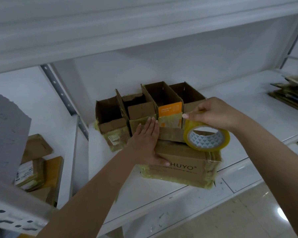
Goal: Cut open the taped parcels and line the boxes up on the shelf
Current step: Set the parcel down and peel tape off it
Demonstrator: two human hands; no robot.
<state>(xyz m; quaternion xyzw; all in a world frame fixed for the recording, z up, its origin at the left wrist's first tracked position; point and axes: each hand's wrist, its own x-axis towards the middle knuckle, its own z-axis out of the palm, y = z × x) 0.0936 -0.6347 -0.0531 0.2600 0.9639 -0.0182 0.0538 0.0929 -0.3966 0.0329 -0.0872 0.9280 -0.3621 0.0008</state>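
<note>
Head view only. White metal shelf (162, 194), smooth board, scuffed near the front lip, perforated grey upright behind and left of the closed parcel (181, 166). Closed parcel on the shelf near its front edge: brown corrugated cardboard, rectangular, "HUYO" printed on the front face, edges wrapped in wrinkled yellowish clear tape. Just behind the closed parcel, touching it, a row of four open boxes (150, 107): plain brown card, tops cut away, ragged tape remnants low on the sides, dark hollow insides; third box from the left with an orange printed panel (169, 109) on its front wall. Left hand (145, 142) flat on the closed parcel's left top edge, fingers straight and together, tips against the open boxes' front walls, thumb down over the parcel's front face by the print; gripping nothing. Right hand (212, 112) above and right of the closed parcel, thumb and forefinger pinching the loose end of the tape roll (206, 136), other fingers curled. Tape roll: glossy yellowish transparent ring, white card core with a blue triangle pattern, tilted, resting on the closed parcel's top right. Far right of the closed parcel, a stack of flattened cardboard (291, 95), partly cropped. Lower left of the closed parcel, on a lower level, more taped parcels (31, 172), blurred, white labels unreadable.
</note>
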